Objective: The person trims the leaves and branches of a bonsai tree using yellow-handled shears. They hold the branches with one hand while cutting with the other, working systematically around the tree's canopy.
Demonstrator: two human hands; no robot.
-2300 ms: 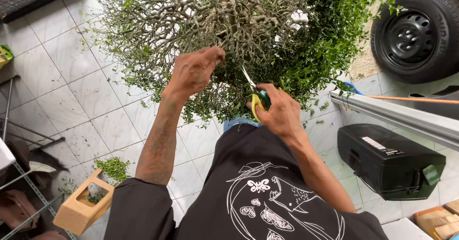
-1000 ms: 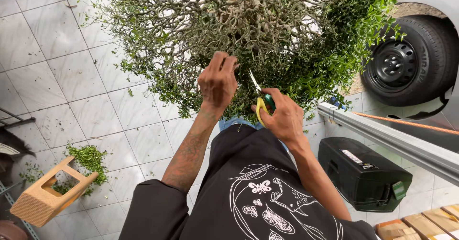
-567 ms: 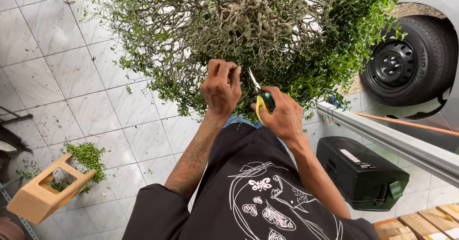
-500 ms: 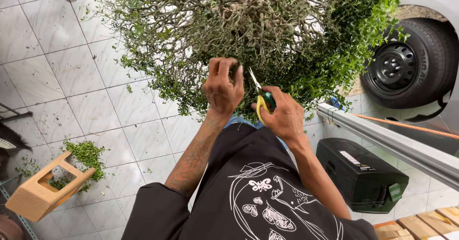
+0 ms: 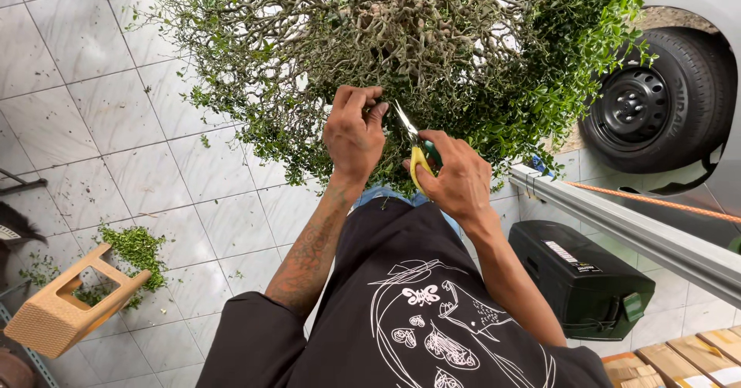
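At the shrub's (image 5: 401,40) six o'clock edge, the left hand (image 5: 353,129) has slid right to pinch twigs, now close beside the right hand (image 5: 455,176), which is closed on the snips (image 5: 413,145).

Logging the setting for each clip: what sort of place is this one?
Probably a tiled home yard or carport used for plant care: pale floor tiles, a parked car's wheel, and a dense small-leaved shrub being trimmed with scissors.

We see a floor of pale grey square tiles (image 5: 93,102) in soft daylight. A tan plastic stool (image 5: 65,311) lies tipped beside a heap of green clippings (image 5: 139,249). At right are a car wheel (image 5: 656,102), a metal rail (image 5: 633,230) and a black toolbox (image 5: 587,280).
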